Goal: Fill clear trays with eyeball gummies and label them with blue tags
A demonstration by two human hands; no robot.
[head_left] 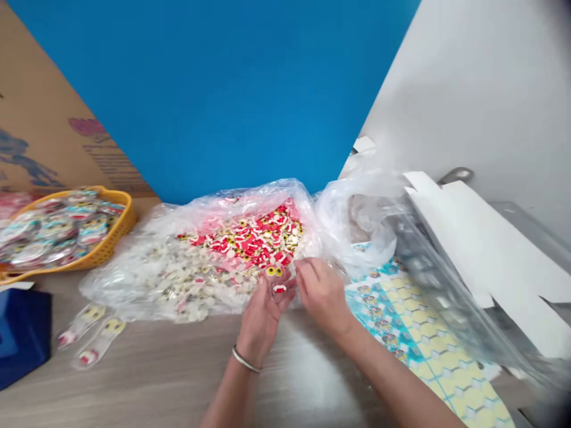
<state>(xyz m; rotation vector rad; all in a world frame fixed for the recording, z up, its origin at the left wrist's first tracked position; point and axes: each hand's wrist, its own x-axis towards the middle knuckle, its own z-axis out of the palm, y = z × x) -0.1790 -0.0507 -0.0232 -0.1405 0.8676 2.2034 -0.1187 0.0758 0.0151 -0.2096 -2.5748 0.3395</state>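
My left hand (261,318), with a bangle at the wrist, holds a small clear plastic packet (276,284). Two yellow eye pieces show near its top, and a red-and-white mouth piece sits below them. Close beside it, my right hand (323,295) has its thumb and fingers pinched together by the packet's right edge; what they grip, if anything, is hidden. Just behind both hands lies a large open clear bag (191,285) full of loose red, white and yellow pieces. Two similar clear packets (96,336) with eyes and mouths lie on the table to the left.
A yellow basket (127,217) of wrapped packets stands at the left, above a dark blue box (27,336). On the right are printed sticker sheets (401,321), plastic bags (357,232) and white card strips (482,238). A blue panel (223,95) rises behind.
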